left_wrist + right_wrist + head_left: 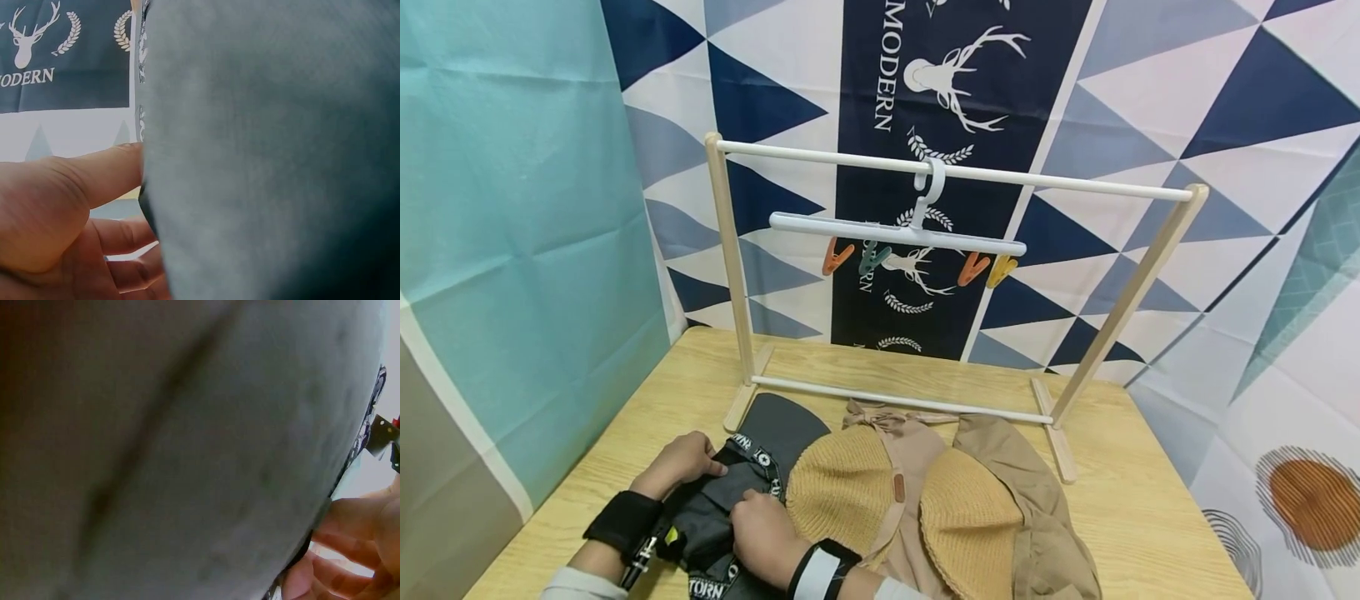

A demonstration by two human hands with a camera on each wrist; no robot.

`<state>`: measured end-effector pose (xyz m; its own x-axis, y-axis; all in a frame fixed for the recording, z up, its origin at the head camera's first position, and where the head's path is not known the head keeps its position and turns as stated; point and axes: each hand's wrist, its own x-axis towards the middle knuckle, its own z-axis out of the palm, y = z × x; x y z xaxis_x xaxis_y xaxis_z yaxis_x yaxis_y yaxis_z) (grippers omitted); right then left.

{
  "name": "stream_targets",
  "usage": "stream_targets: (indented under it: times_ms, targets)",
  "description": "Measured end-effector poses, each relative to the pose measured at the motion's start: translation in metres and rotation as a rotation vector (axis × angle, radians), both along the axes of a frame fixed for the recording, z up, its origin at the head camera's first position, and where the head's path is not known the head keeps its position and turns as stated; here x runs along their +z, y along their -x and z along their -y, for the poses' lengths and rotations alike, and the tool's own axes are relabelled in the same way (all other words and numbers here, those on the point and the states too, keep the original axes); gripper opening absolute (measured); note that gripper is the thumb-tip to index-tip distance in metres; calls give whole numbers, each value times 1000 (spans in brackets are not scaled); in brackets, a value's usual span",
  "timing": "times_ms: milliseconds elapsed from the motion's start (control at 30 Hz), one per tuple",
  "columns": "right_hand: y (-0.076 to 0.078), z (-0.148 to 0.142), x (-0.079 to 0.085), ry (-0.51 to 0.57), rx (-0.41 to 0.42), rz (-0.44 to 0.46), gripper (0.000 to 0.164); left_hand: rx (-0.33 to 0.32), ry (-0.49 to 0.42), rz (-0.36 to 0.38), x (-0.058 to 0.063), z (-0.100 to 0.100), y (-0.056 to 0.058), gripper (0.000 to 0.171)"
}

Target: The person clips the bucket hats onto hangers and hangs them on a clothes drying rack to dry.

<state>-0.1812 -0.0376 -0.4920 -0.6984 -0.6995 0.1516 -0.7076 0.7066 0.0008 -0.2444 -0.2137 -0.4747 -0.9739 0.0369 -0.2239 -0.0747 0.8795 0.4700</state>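
Observation:
A dark grey cap (782, 425) with white-lettered trim lies at the front left of the table. My left hand (681, 462) pinches its left edge between thumb and fingers. On the cap's near right side, my right hand (767, 533) holds the fabric, its fingertips partly hidden in the head view. Grey cloth (262, 137) fills much of the left wrist view, where the left thumb meets its edge. In the right wrist view, the right fingers (350, 519) curl at the edge of the blurred grey cloth (250, 462).
Two beige hats with woven straw parts, one in the middle (842, 475) and one farther right (970, 517), lie beside the cap. Behind them stands a wooden rack (733, 250) with a white hanger (850, 227) bearing several coloured clips (973, 268). A patterned cloth hangs behind.

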Motion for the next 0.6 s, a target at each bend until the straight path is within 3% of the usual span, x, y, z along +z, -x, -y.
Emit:
stream_targets:
  times_ms: [133,300,433,600]
  targets:
    - [0,-2,0,16,15,-42,11,-14,-35,-16,-2,3,1,45]
    - [1,-4,3,51,9,-99,11,-22,-85,-28,6,6,3,33]
    - [3,-5,6,79,10,-60,12,-29,-118,-8,10,8,3,31]
    - [2,-6,7,112,12,-7,12,-48,-164,14,8,9,1,46]
